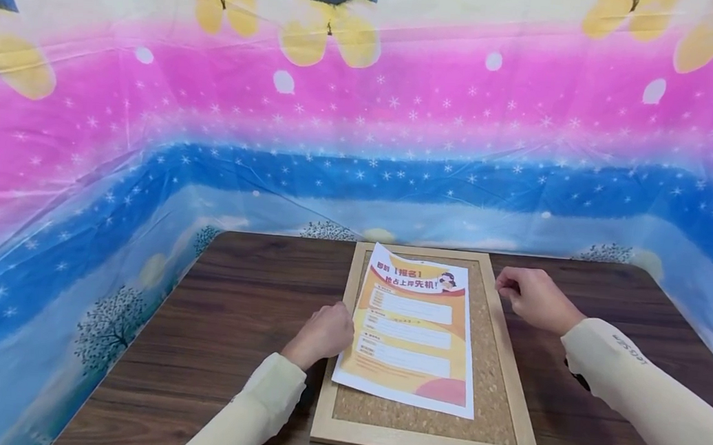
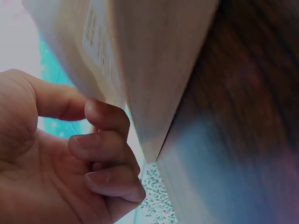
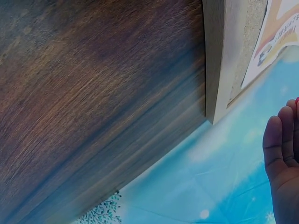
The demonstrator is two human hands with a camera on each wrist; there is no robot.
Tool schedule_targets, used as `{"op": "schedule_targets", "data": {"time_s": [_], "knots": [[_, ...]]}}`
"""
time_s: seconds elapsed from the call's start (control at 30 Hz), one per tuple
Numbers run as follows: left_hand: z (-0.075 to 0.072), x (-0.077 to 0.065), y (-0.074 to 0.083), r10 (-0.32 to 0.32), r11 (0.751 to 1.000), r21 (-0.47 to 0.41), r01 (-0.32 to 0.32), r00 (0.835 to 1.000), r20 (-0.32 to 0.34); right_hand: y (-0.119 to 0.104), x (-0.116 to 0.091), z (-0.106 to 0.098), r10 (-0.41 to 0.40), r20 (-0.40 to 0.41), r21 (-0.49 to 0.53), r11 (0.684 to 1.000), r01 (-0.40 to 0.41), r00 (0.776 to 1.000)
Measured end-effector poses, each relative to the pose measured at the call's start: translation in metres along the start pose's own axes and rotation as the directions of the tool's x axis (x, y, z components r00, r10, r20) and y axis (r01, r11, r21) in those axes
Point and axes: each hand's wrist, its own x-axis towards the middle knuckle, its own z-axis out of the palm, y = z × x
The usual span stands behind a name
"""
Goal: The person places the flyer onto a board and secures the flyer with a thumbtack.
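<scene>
A printed sheet of paper [image 1: 411, 323], orange and yellow with red headings, lies over a framed corkboard [image 1: 493, 397]. Its left edge stands slightly raised, and it sits askew on the cork. At that edge my left hand [image 1: 326, 332] pinches the paper between thumb and index finger, the other fingers curled in the left wrist view. My right hand [image 1: 537, 298] hovers just beyond the board's right rail, fingertips drawn together. A small red thing [image 3: 297, 100] shows at those fingertips, mostly cut off by the view's edge, so its kind is unclear.
The board rests on a dark wooden table [image 1: 231, 324], its top end near the table's far edge. A patterned pink and blue cloth [image 1: 401, 115] hangs behind and around the table.
</scene>
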Motion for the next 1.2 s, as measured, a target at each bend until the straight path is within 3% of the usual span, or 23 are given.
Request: {"op": "schedule_targets", "data": {"time_s": [0.23,0.43,0.77,1.2], "knots": [[0.002,-0.002,-0.004,0.046,0.998,0.038,-0.047,0.999,0.019,-0.003,0.008,0.007,-0.021,-0.007,-0.009,1.000,0.021,1.000],[0.003,-0.003,-0.006,0.077,0.997,0.027,-0.078,0.997,0.016,-0.007,0.016,0.012,-0.011,-0.009,0.002,1.000,0.011,1.000],[0.004,-0.003,-0.010,0.108,0.994,-0.024,-0.106,0.992,0.068,-0.005,0.031,0.029,0.025,0.019,0.074,0.997,-0.026,1.000],[0.006,-0.005,-0.008,0.131,0.991,0.025,-0.133,0.988,0.086,-0.012,0.080,0.048,0.162,0.104,0.158,0.971,-0.177,0.981]]}}
